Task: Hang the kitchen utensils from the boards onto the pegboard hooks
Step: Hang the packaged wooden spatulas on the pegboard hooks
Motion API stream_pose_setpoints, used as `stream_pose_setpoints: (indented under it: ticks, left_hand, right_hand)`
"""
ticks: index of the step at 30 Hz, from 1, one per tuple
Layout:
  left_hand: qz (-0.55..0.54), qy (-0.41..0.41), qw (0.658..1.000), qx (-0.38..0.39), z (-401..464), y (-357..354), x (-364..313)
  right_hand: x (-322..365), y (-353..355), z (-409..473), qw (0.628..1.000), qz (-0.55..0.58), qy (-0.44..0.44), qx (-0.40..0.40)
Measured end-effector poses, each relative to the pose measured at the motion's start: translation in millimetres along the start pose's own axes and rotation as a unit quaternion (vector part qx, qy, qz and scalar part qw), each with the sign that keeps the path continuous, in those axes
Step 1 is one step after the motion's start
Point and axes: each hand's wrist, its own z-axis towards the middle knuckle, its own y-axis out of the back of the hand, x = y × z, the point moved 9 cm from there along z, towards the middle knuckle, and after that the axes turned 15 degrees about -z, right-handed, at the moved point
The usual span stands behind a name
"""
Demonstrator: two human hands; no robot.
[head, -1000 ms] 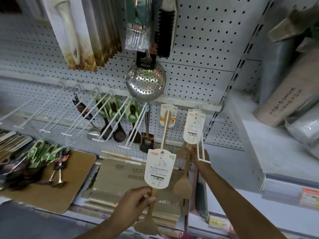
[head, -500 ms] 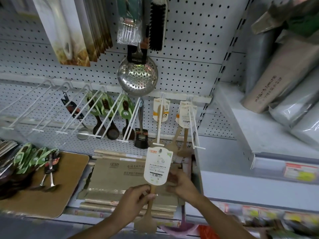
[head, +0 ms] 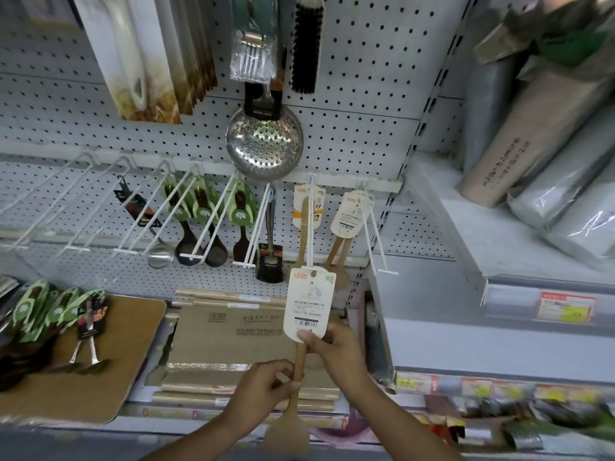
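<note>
Spatula [head: 299,364] | left hand [head: 258,392] grips handle | right hand [head: 336,347] fingers pinch tag [head: 308,302]

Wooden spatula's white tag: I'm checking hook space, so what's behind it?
Behind the white tag, the hook already carries another tagged wooden spatula. The tag covers the hook's tip and that spatula's blade. Left hand grips the handle; right hand pinches the tag.

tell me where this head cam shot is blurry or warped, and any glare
Head view: motion blur smears the bottom right shelf edge goods and the utensils on the board at left; wide-angle distortion bows the pegboard rails and the right shelf; bright glare spots sit on the steel skimmer; the wooden spatula in both hands, left hand and right hand, is fairly sharp, its blade soft.
</note>
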Motion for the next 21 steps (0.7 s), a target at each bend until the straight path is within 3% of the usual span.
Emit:
stream_pose_setpoints:
  ticks: [10,21]
  left_hand:
    - [-0.023,0.065,0.998,0.005,-15,0,39]
    - [-0.013,0.055,0.998,0.015,-7,0,39]
  right_hand:
    - [-3,-7,13,0.999,0.041,-0.021,0.002]
    - [-10,-7,17,0.998,0.064,-0.007,0.017]
